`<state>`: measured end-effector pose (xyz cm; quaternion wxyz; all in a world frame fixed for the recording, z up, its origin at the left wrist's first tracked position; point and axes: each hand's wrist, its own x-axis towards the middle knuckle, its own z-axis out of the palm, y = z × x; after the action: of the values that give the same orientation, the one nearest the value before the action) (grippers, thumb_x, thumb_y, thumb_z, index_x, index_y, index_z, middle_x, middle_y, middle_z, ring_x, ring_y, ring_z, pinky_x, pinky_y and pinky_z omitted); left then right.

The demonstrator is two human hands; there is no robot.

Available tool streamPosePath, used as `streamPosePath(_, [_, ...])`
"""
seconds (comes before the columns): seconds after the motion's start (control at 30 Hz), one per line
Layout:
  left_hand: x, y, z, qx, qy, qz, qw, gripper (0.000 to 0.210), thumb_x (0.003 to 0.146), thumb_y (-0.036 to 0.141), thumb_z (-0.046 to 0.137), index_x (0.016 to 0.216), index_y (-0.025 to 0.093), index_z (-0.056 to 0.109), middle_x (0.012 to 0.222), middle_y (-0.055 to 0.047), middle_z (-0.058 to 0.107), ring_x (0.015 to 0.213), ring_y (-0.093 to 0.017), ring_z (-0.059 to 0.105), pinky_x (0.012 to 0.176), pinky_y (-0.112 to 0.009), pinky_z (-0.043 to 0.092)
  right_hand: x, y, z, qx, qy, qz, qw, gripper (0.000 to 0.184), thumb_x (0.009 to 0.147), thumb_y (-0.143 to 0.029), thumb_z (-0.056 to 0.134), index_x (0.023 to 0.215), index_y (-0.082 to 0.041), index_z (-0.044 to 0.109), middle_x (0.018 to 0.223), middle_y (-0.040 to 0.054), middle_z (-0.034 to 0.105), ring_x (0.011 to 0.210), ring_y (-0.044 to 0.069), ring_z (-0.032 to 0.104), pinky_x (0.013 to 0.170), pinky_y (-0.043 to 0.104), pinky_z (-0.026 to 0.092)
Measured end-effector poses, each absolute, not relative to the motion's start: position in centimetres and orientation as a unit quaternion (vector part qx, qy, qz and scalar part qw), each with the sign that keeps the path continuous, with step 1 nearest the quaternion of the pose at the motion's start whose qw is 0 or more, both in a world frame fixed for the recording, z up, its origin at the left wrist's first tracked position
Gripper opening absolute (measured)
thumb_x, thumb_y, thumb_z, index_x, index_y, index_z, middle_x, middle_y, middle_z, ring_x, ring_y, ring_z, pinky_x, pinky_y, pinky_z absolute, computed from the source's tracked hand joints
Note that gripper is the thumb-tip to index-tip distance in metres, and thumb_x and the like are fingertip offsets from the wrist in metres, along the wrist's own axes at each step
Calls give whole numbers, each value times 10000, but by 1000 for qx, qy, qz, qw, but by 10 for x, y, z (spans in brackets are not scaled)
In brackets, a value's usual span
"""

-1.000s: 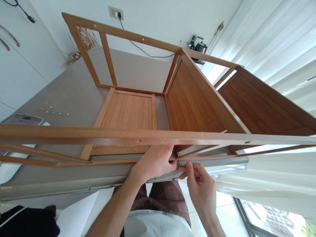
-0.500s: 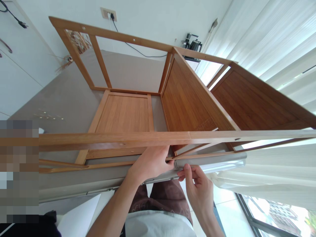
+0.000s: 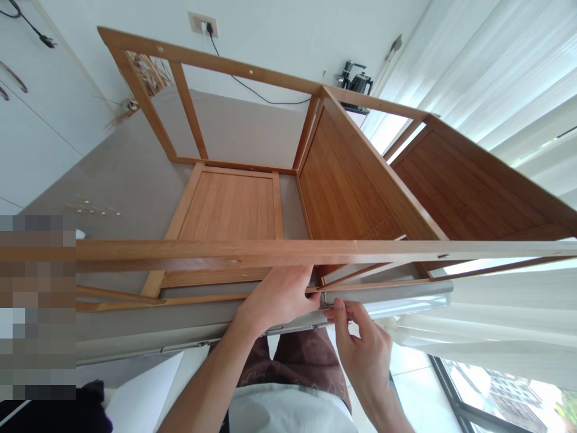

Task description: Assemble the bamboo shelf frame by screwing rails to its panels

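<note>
A wooden shelf frame lies on its side across the grey table; its long front rail (image 3: pixel 216 252) crosses the view. My left hand (image 3: pixel 279 297) reaches beneath this rail and closes round the thin lower rail (image 3: pixel 202 300) by a joint; some of its fingers are hidden. Close beside it, my right hand (image 3: pixel 360 331) pinches a thin L-shaped hex key (image 3: pixel 325 299), whose short end points up at the lower rail near the joint. Whether the tip sits in a bolt is too small to tell. A slatted shelf panel (image 3: pixel 229 204) lies behind, and another panel (image 3: pixel 347 174) stands upright within the frame.
Several small bolts (image 3: pixel 97 211) lie on the grey tabletop (image 3: pixel 135 174) at left. A wall socket (image 3: pixel 202 25) with a black cord (image 3: pixel 256 93) is behind. A kettle (image 3: pixel 360 83) stands at the back right, near white curtains (image 3: pixel 487 78). A pixelated patch covers the left edge.
The view has shifted slightly. My right fingers have turned a little about the hex key, whose bent end shows more plainly now. My left hand keeps its hold.
</note>
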<state>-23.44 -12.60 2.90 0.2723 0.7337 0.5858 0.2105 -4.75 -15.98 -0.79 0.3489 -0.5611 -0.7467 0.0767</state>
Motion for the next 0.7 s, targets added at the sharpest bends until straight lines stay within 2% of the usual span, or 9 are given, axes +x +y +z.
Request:
streamPosePath(0.3, [-235, -127, 30, 734, 582, 215, 276, 211, 802, 267, 597, 998, 233, 527, 734, 15, 572, 734, -222, 643, 786, -337, 467, -44, -157, -13, -475, -809, 2, 347, 98, 969, -205, 593, 874, -204, 615, 630, -43, 671, 506, 85, 587, 555, 204, 423])
streamPosePath(0.53, [-235, -126, 27, 737, 576, 226, 272, 267, 806, 273, 610, 1054, 236, 518, 755, 17, 572, 689, -207, 625, 759, -326, 458, -45, -156, -13, -474, -809, 2, 348, 151, 972, -204, 592, 821, -198, 602, 616, -43, 653, 517, 77, 588, 558, 197, 410])
streamPosePath(0.7, [-236, -126, 23, 741, 576, 228, 261, 301, 797, 288, 626, 1070, 237, 509, 782, 10, 579, 682, -207, 622, 754, -327, 453, -49, -158, -10, -529, -768, 53, 357, 232, 988, -294, 560, 779, -205, 607, 638, -38, 701, 525, 85, 634, 543, 188, 424])
